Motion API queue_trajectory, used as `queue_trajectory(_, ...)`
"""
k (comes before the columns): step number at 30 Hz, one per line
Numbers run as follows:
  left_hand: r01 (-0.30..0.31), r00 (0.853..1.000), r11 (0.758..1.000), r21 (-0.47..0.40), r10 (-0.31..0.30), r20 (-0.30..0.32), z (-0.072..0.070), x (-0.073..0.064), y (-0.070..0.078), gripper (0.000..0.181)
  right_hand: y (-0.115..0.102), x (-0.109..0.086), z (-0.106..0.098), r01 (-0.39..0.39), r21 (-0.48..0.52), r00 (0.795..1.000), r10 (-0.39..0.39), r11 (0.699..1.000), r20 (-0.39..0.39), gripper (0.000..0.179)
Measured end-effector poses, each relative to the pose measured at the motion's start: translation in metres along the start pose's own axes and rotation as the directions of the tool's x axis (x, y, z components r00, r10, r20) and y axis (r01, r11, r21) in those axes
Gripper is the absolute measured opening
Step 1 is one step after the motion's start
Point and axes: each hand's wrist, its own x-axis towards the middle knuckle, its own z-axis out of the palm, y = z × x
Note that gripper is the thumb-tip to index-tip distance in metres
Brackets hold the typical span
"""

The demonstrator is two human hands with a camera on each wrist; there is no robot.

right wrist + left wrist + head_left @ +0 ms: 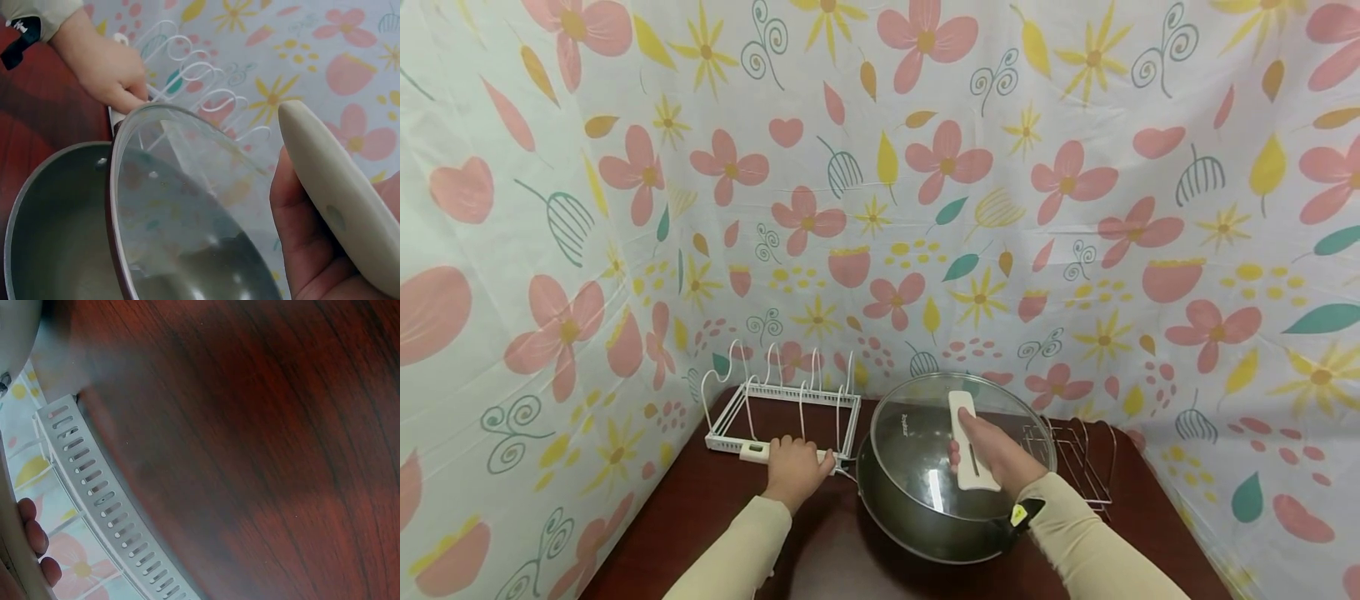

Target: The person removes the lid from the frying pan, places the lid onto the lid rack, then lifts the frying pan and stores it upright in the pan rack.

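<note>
A dark reddish-brown table point(842, 546) with streaky grain fills the bottom of the head view. Cloth point(820, 279) printed with pink flowers, yellow blooms and teal leaves hangs behind it and along the left side. A white rack point(805, 394) with looped dividers stands at centre left, its slotted rail crossing the lower left of the left wrist view; a wire rack point(1093, 502) sits at lower right, partly behind the lid and the right arm.

The pan point(917, 533) is at lower centre, just right of the white rack. The left hand point(797, 472) wraps its fingers around the pan's handle point(755, 451), which runs left in front of that rack. The right hand point(996, 454) grasps the knob point(972, 477) of the lid point(917, 458), thumb on one side and fingers on the other. The lid is over the pan, tilted, with part of the pan's inside showing at lower left of the right wrist view; whether their rims touch cannot be told.

The pan is deep, round and dark grey-green, its handle off-white. The lid is clear glass with shiny reflections and small pale lettering; its long, cream knob has a narrow slot.
</note>
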Motion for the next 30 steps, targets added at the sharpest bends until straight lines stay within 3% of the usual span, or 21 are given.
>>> queue_trajectory(17,-0.001,1.0,1.0,0.003,0.001,0.007,0.003,0.003,-0.002,0.051,-0.028,-0.006,-0.004,-0.025,-0.002,0.998,0.025,1.0,0.052,0.044)
queue_trajectory(25,0.018,0.998,1.0,-0.008,-0.018,0.065,-0.003,0.002,0.0,0.051,-0.041,-0.009,-0.008,-0.021,-0.013,0.999,0.022,1.0,0.044,0.044)
queue_trajectory(30,0.014,0.998,1.0,-0.001,-0.014,0.055,-0.002,0.003,0.0,0.05,-0.05,-0.014,-0.013,-0.013,-0.03,0.999,0.014,0.999,0.041,0.045)
